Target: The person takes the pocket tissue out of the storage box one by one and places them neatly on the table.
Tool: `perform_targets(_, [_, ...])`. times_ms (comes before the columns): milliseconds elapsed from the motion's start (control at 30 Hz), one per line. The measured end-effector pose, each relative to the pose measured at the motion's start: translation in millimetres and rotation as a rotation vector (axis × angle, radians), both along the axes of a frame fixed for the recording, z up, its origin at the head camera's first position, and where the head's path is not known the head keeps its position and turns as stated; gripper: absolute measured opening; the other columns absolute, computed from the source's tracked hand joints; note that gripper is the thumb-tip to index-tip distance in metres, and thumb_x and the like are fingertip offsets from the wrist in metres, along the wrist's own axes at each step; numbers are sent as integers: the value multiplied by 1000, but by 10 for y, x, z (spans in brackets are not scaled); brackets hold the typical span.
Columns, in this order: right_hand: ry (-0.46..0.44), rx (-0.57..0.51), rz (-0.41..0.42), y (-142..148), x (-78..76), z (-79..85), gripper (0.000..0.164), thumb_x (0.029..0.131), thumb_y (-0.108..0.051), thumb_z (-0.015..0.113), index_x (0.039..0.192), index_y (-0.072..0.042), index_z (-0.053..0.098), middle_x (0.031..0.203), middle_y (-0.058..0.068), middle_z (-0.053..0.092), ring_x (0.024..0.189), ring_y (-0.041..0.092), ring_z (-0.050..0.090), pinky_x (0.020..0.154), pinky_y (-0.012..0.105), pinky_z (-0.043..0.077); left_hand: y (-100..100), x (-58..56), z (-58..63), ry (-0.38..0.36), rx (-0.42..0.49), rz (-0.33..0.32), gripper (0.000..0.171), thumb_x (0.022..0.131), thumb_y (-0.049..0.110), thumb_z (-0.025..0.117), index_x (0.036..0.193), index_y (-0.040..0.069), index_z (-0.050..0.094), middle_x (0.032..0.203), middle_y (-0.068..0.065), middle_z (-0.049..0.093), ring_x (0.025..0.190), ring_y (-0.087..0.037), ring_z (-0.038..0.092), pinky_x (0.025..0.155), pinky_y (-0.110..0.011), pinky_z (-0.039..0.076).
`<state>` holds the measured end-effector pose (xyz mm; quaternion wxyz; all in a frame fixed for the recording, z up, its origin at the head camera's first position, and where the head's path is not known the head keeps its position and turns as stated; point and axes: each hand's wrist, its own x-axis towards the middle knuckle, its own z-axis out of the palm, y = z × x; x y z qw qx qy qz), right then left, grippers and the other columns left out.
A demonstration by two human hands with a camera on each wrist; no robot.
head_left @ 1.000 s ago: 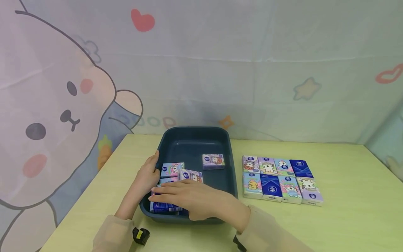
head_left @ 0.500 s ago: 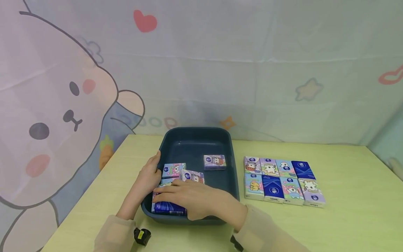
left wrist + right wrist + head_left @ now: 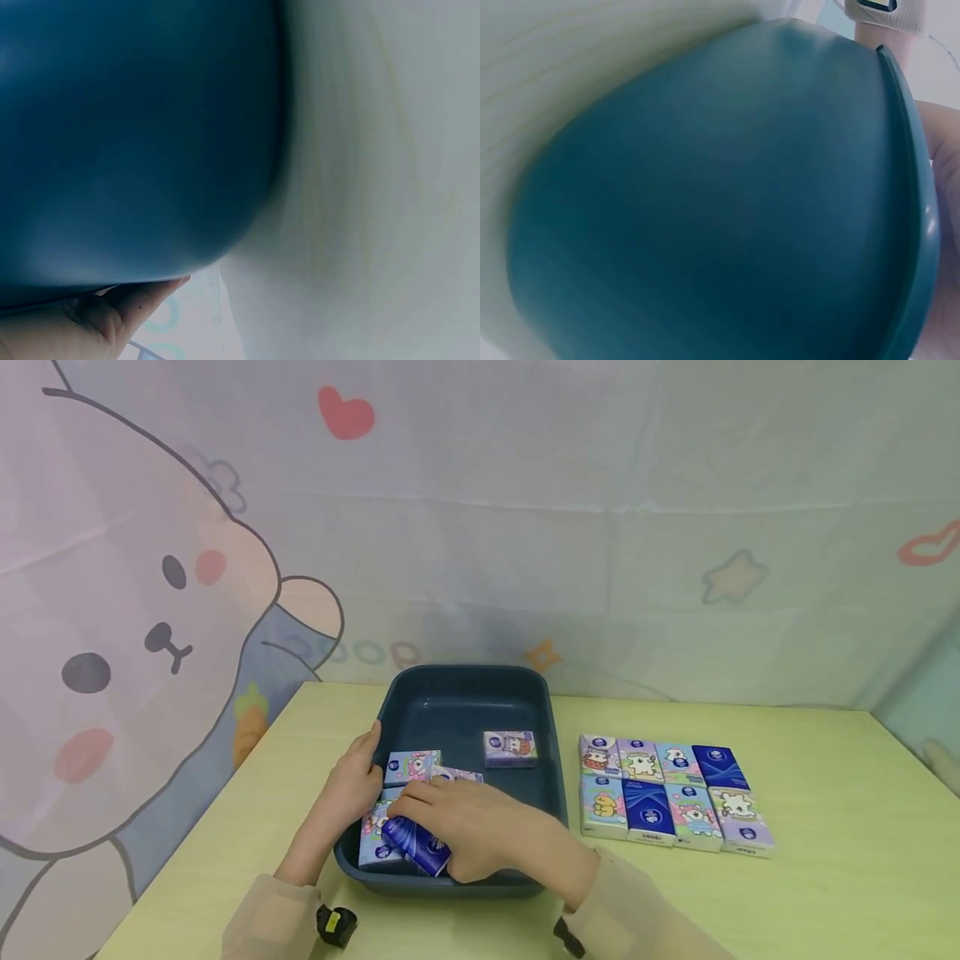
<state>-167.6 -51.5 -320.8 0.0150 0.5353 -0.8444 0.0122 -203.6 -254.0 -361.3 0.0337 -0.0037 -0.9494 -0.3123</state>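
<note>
In the head view a dark blue plastic bin (image 3: 472, 697) sits on the table. My left hand (image 3: 356, 781) grips its left rim; in the left wrist view the fingers (image 3: 146, 300) lie along the bin's outer side. Inside the bin, my right hand (image 3: 480, 827) pinches a dark blue tissue pack (image 3: 416, 845), which tilts over a pastel tissue pack (image 3: 375, 839) in the front left corner. Another pastel pack (image 3: 412, 765) lies behind, and a purple one (image 3: 459, 773) is partly hidden by my right hand. A separate purple pack (image 3: 511, 749) lies near the right wall.
Right of the bin, several tissue packs (image 3: 651, 814) lie side by side in two rows on the yellow-green table (image 3: 825, 777). A printed curtain (image 3: 600, 527) hangs behind the table.
My right hand has turned and tilted the dark blue pack, uncovering more of the pastel pack beneath it. My left hand stays at the bin's rim.
</note>
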Motion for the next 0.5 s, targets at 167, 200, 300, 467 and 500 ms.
perform_targets(167, [60, 2, -71, 63, 0, -28, 82, 69, -38, 73, 138, -19, 32, 132, -4, 42, 118, 14, 45, 105, 33, 40, 12, 1, 8, -17, 6, 11, 59, 92, 5, 36, 146, 4, 13, 149, -23, 22, 135, -43, 26, 105, -54, 29])
perform_targets(200, [73, 2, -84, 76, 1, -37, 83, 70, -42, 72, 138, -18, 31, 133, -3, 42, 119, 14, 45, 105, 32, 40, 12, 2, 9, -18, 5, 13, 59, 92, 5, 36, 146, 4, 13, 149, -23, 22, 135, -43, 26, 105, -53, 29])
perform_targets(300, [111, -15, -112, 126, -2, -66, 86, 71, -53, 68, 139, -13, 33, 134, 0, 43, 119, 15, 44, 103, 30, 41, 16, 7, 14, -14, 2, 16, 59, 92, 4, 36, 146, 4, 13, 149, -22, 22, 135, -43, 25, 106, -53, 29])
perform_targets(467, [111, -77, -133, 227, -16, -87, 87, 70, -60, 64, 137, -11, 37, 131, 2, 44, 113, 14, 45, 100, 29, 43, 20, 6, 18, -8, -2, 15, 59, 91, 4, 36, 146, 3, 14, 149, -22, 22, 136, -42, 25, 106, -53, 28])
perform_targets(500, [99, -91, -136, 250, -14, -82, 87, 70, -60, 64, 137, -11, 37, 131, 1, 45, 112, 14, 45, 101, 29, 43, 21, 4, 17, -8, -2, 15, 59, 91, 4, 35, 146, 3, 13, 149, -22, 22, 136, -42, 25, 106, -53, 28])
